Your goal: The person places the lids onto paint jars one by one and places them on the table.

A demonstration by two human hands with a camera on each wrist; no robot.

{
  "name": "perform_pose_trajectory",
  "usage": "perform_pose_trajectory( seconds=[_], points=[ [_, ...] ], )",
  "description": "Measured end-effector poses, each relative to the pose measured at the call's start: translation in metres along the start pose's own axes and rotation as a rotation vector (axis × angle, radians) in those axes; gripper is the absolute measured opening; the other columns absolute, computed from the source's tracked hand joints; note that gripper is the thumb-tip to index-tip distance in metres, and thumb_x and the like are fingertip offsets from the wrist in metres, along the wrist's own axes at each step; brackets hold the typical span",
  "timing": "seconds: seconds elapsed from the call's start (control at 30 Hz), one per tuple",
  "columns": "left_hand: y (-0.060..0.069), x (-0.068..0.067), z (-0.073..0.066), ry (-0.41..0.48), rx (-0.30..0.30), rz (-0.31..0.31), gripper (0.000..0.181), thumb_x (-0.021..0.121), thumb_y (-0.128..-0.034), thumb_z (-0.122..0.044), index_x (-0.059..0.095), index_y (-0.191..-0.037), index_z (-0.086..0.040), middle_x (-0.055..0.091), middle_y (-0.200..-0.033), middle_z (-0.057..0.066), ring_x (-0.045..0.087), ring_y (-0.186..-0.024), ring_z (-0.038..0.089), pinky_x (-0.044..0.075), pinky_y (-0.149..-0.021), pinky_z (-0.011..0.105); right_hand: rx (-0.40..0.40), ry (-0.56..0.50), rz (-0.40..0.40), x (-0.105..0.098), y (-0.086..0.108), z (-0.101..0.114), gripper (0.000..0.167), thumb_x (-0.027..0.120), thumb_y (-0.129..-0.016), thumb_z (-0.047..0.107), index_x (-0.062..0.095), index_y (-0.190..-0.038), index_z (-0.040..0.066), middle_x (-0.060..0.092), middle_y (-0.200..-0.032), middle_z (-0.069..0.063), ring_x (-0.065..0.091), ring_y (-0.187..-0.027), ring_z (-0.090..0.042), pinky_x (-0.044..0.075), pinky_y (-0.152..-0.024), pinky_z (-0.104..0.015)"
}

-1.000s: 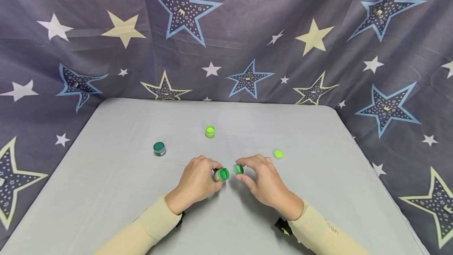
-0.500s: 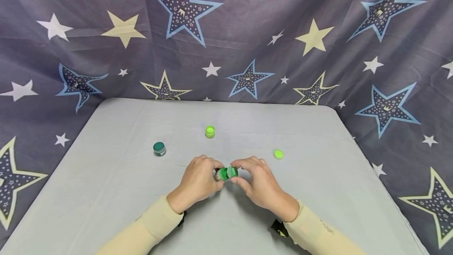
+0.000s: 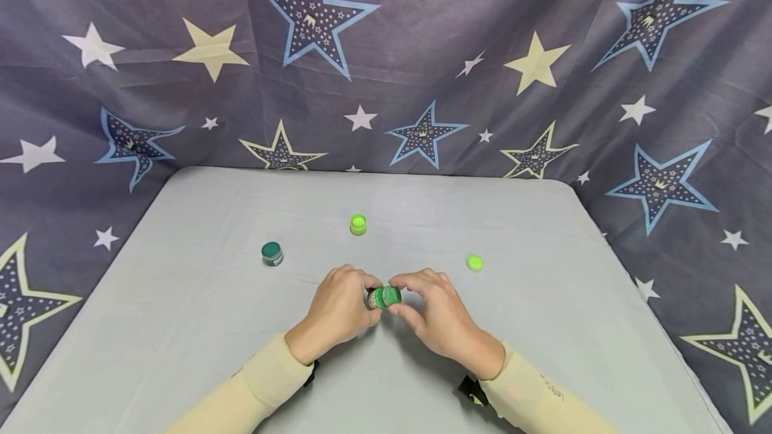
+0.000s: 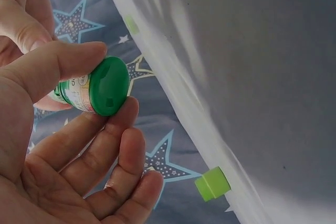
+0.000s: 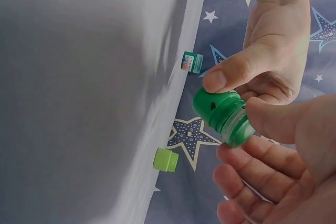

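Near the middle of the table, my left hand [image 3: 336, 303] pinches a small green paint jar [image 3: 375, 298] between thumb and fingers, tilted with its mouth to the right. The jar's round green base [image 4: 110, 86] faces the left wrist camera. A translucent green lid [image 3: 393, 295] lies against that mouth, pinched by the thumb and fingers of my right hand [image 3: 445, 313]. In the right wrist view, lid and jar [image 5: 210, 106] are in line and touching; whether the threads engage I cannot tell.
Behind the hands stands a lime-green jar [image 3: 358, 225] with no lid on. A lime-green lid [image 3: 475, 262] lies to the right. On the left is a capped dark green jar [image 3: 272, 254]. A star-patterned curtain [image 3: 386, 72] hangs behind the pale cloth-covered table [image 3: 199, 327].
My right hand has moved left, bringing the lid from apart to touching the jar's mouth. The left hand has stayed nearly still, and the other jars have not moved.
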State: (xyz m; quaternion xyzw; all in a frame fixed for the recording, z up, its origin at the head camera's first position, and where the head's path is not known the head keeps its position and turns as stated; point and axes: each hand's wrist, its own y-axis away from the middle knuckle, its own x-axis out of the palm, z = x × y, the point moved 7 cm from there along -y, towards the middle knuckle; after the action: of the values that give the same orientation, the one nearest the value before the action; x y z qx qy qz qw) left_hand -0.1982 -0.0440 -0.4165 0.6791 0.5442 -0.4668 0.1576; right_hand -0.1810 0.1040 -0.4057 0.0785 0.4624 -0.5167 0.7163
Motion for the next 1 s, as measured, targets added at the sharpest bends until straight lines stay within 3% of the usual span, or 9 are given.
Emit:
perform_pose_trajectory(
  seconds=[0.5,1.0],
  points=[
    [0.0008,0.0000,-0.0014,-0.018,-0.003,0.010,0.027,0.094,-0.0662,-0.012,0.082,-0.090,-0.017,0.073,-0.084,-0.008,0.053,-0.073,0.009,0.047,-0.078,0.033,-0.010,-0.003,0.003,0.0037,0.0006,0.0013,0.037,0.084,-0.084,0.017,0.072,-0.118,0.010,0.073,-0.114,0.003,0.066,-0.104,-0.020,0.046,-0.086,-0.037],
    [0.0006,0.0025,-0.0013,-0.004,0.015,0.009,0.027,0.093,-0.0660,-0.010,0.082,-0.090,-0.016,0.075,-0.085,-0.007,0.056,-0.075,0.011,0.049,-0.085,0.036,-0.017,0.004,0.009,0.0067,0.0000,0.0001,0.036,0.085,-0.084,0.018,0.073,-0.118,0.012,0.073,-0.114,0.004,0.066,-0.105,-0.018,0.045,-0.088,-0.037]
  ],
)
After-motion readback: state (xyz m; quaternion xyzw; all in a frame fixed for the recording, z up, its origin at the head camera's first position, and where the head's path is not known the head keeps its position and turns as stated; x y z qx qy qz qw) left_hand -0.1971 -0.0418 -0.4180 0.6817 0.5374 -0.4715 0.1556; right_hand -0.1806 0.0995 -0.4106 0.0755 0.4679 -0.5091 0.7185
